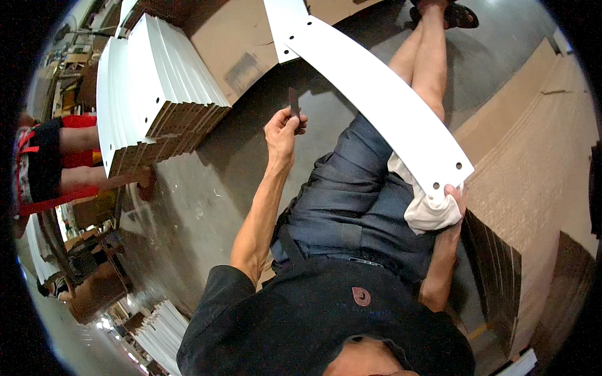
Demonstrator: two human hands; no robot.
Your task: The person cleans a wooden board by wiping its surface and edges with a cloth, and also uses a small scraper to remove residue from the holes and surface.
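Note:
A long, curved white board (382, 88) lies slantwise over my legs, with two dark holes at its near end and more at its far end. My right hand (458, 203) grips that near end, its thumb on the top face. A bunched off-white cloth (433, 213) is in the same hand, under the board's end. Over to the left, away from the board, my left hand (285, 133) pinches a small, flat, dark brown strip (293, 100) upright between thumb and fingers. I cannot make out exactly what kind of strip it is.
Stacked white boards (175, 75) with raw brown edges stand at the upper left, beside flat cardboard (229, 47). Another white piece (282, 28) touches the held board's far end. Brown cardboard sheets (527, 156) pile up at right. Another person's legs (81, 156) show at far left.

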